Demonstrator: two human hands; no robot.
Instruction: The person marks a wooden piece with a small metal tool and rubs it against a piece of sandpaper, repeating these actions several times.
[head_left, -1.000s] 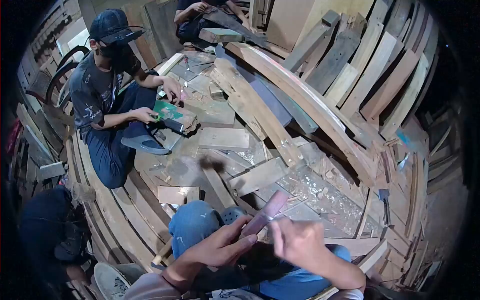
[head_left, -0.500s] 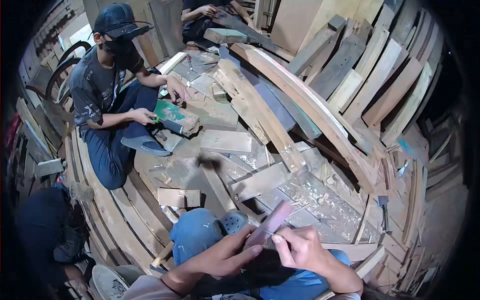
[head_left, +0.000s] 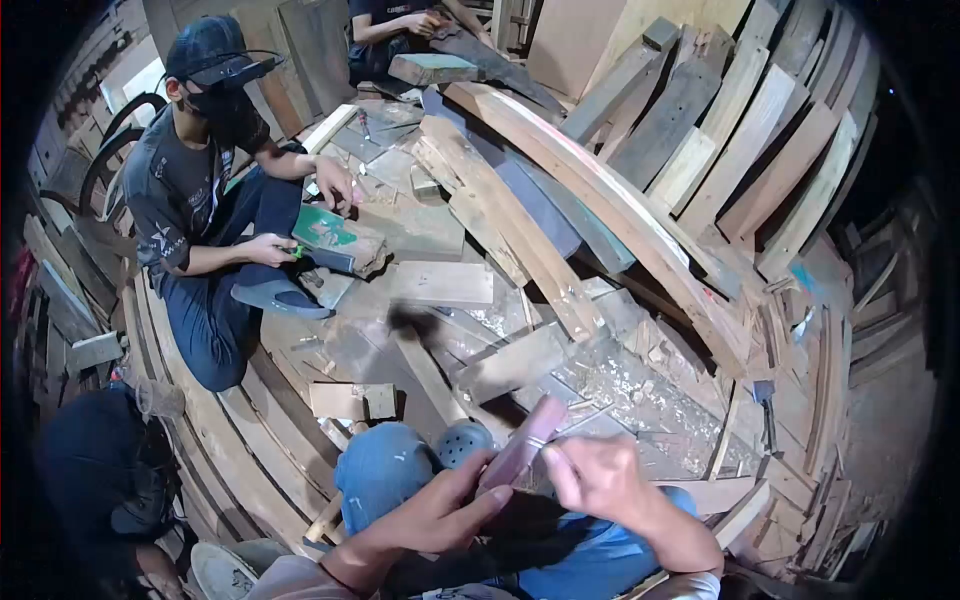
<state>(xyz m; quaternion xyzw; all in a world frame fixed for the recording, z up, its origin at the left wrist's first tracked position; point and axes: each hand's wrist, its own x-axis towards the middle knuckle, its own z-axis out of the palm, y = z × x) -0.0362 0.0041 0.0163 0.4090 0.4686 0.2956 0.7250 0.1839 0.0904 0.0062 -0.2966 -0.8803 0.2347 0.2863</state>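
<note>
My left hand (head_left: 447, 508) is wrapped round a flat pinkish-brown bar (head_left: 522, 440), which slants up and away over my lap. Its thumb lies along the near side. My right hand (head_left: 597, 478) is closed in a pinch at the bar's upper right side. From its fingertips a thin, shiny metal piece (head_left: 537, 440) reaches across the face of the bar; the rest of it is hidden in the fingers. Both hands are above my jeans, close to my bent knee (head_left: 388, 465).
A person (head_left: 215, 200) sits at the left with a green-topped block (head_left: 325, 232). Others are partly visible at the back and lower left. Boards (head_left: 505, 365), a mallet-like tool (head_left: 425, 360) and wood shavings cover the floor ahead. Long timbers (head_left: 610, 190) lean at the right; a bucket (head_left: 222, 572) stands lower left.
My right hand has shifted slightly, with the metal piece now higher along the bar. The view has moved a little. The seated person's hands stay near the green-topped block.
</note>
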